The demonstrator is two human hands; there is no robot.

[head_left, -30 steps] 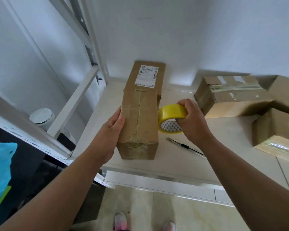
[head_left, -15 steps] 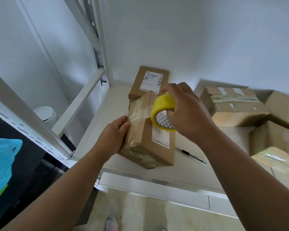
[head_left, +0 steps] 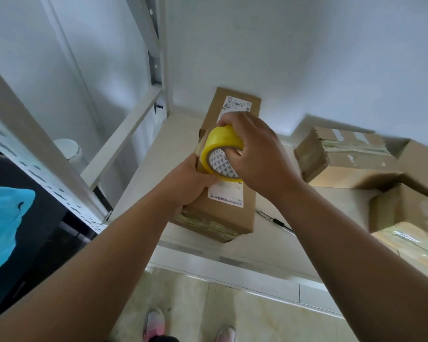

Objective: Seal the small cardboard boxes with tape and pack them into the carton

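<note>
They are in the sealing step, working on the long brown cardboard box with white shipping labels (head_left: 224, 211). It lies lengthwise on the white shelf board (head_left: 156, 156), near end at the front edge and far end towards the wall. The person's left hand (head_left: 189, 185) holds it at the left long edge, about halfway along. The thumb lies on the labelled top face and the other fingers go down the side out of sight, so I cannot tell how tightly they wrap. The right hand (head_left: 256, 154) has its fingers (head_left: 232, 119) clamped over the rim of the yellow roll of packing tape (head_left: 219, 151). The roll is set against that same left edge, just above the left thumb. Whether a free end is stuck down I cannot make out. To my eye the next move calls for anchoring the tape end on the cardboard, pinning it with the left thumb, then drawing the roll along the seam under steady tension. A slim utility knife (head_left: 277, 222) lies on the board just right of the box, handy for the cut. Other brown taped boxes (head_left: 344, 161) are piled well to the right. Which of them, if any, is the carton I cannot tell, so packing looks some way off.
</note>
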